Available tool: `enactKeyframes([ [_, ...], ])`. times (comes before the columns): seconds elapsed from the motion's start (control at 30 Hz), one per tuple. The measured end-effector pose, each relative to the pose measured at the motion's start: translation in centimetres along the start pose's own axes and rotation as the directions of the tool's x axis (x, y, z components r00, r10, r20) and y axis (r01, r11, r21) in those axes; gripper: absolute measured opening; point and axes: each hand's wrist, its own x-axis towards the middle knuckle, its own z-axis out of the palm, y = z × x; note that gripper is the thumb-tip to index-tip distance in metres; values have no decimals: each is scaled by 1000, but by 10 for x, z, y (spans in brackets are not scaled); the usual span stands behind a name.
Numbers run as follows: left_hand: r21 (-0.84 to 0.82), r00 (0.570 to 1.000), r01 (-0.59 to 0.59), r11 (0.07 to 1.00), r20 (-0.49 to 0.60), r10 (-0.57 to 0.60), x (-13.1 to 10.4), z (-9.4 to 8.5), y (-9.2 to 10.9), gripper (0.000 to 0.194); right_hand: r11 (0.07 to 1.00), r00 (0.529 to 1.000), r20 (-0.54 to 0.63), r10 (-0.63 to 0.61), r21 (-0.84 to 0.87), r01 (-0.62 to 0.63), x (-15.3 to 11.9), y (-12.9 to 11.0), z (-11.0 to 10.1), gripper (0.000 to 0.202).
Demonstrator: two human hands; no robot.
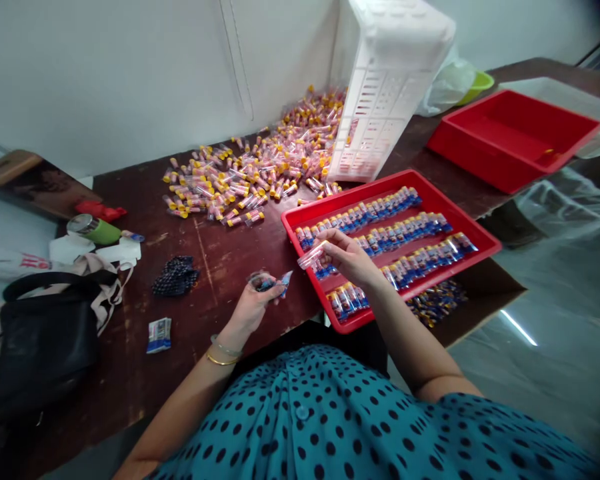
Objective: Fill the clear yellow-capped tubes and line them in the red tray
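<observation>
My left hand (260,300) is closed around some small crinkled plastic wrappers (279,285) with blue print, over the table in front of me. Between the fingers of my right hand (347,257) is a small clear tube (312,255) with pinkish contents, held above the left part of a red tray (340,328). Rows of small tubes (405,230) with blue lower parts and yellow-orange tops lie side by side in that tray. A large heap of pink tubes with yellow caps (260,170) spreads over the back of the table.
A white crate (380,100) stands tilted by the heap. An empty-looking red bin (505,140) is at the far right. Below the tray, a cardboard box (495,293) holds many small tubes. To the left are a black bag (50,333), a green cup (100,230) and a blue-white packet (159,335).
</observation>
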Motion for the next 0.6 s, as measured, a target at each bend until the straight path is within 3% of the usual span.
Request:
enactKeyframes([
  [0.1,-7,999,31,999,22,-31,0,1,-1,31,998,999,-26,-44,-53,42,2,-1,1,24],
  [0.17,-17,998,61,998,22,-60,0,0,-2,28,963,989,-27,-146,-234,136,3,-2,4,18],
  [0.27,-17,997,71,997,2,-71,0,1,-2,26,771,947,62,-315,-566,294,3,0,13,15],
  [0.33,17,998,54,998,12,-54,-1,2,-2,26,657,931,195,-309,-664,357,2,8,23,12],
  [0.4,61,998,45,997,42,-47,-1,4,-2,26,607,920,283,-272,-691,392,1,17,32,10],
  [0.6,76,995,66,995,75,-72,-4,1,-2,24,533,903,369,-221,-729,429,-2,23,41,10],
])
